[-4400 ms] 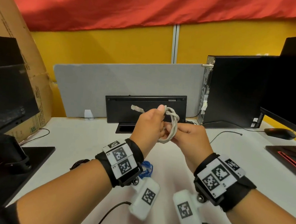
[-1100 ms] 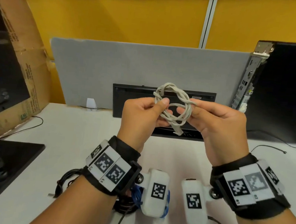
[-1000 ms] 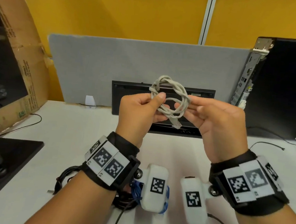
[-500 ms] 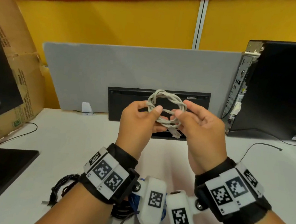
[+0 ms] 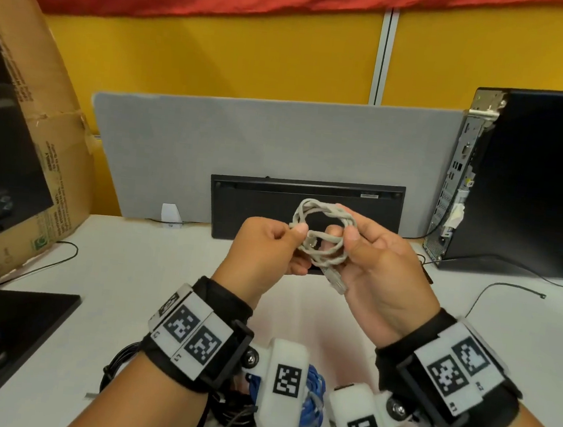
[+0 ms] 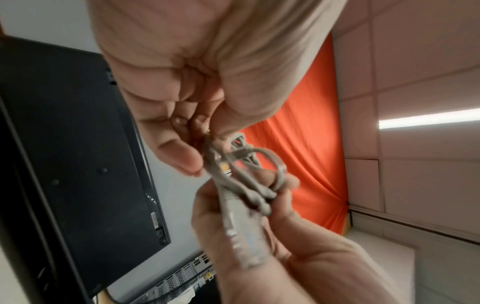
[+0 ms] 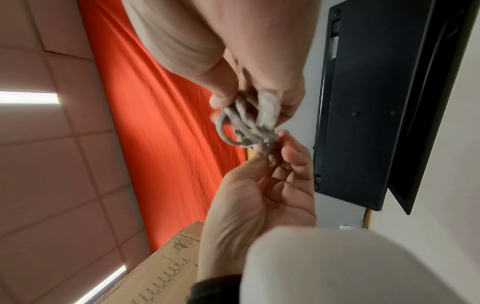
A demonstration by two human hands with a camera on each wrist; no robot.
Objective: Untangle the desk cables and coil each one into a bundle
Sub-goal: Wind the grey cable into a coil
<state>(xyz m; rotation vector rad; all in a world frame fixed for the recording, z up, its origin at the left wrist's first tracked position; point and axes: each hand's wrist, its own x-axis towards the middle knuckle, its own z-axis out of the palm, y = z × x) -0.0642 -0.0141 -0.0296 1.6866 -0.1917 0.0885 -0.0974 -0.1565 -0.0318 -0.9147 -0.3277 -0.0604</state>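
A grey network cable (image 5: 319, 230) wound into a small round coil hangs in the air above the white desk (image 5: 137, 268), held between both hands. My left hand (image 5: 270, 246) pinches the coil's left side with thumb and forefinger. My right hand (image 5: 372, 260) grips its right side, fingers curled round the strands. One clear plug end (image 5: 335, 280) dangles below the coil. The left wrist view shows the grey cable (image 6: 241, 179) and its plug close up; in the right wrist view the same coil (image 7: 246, 125) sits between the two hands. A blue cable (image 5: 309, 405) and a black cable (image 5: 121, 366) lie near the desk's front, partly hidden by my wrists.
A black keyboard (image 5: 306, 195) leans upright against a grey divider panel (image 5: 263, 136) behind my hands. A black computer tower (image 5: 534, 179) stands at the right with a thin black wire (image 5: 506, 290) trailing from it. At the left are a cardboard box (image 5: 44, 87) and a monitor base (image 5: 15, 318).
Both hands have sunk a little with the coil and drawn closer together. The loose plug end now hangs below the coil, and the coil looks tighter than a second ago.
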